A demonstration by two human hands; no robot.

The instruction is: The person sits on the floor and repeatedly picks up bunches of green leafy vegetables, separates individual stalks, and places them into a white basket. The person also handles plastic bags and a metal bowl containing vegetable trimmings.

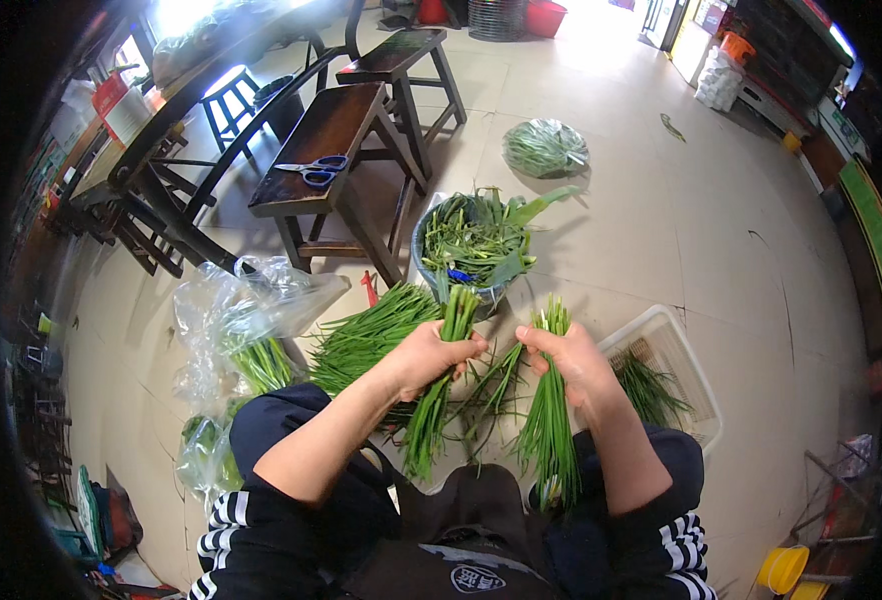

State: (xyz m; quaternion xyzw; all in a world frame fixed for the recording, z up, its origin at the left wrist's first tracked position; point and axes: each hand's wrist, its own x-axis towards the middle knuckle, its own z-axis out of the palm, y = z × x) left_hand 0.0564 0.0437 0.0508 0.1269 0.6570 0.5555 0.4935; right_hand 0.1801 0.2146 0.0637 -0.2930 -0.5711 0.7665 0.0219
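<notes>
My left hand (441, 356) is closed around a bunch of garlic chives (427, 420), cut ends up and leaves hanging towards my lap. A second bunch of chives (550, 420) hangs from my right hand (561, 352), its pale ends showing above the fist. A few loose stems slant down from the right thumb and fingertips into the gap between both bunches. To the left of my left hand lies a large heap of chives (373, 337). Beyond both hands stands a bucket (422, 251) full of green trimmings (478, 232).
A white plastic basket (700, 375) holding some chives (647, 390) sits right of my knee. Plastic bags of vegetables (261, 315) lie at left. Blue-handled scissors (317, 169) rest on a wooden bench (328, 124). Farther off, a bagged green bundle (544, 148) is on the tiled floor.
</notes>
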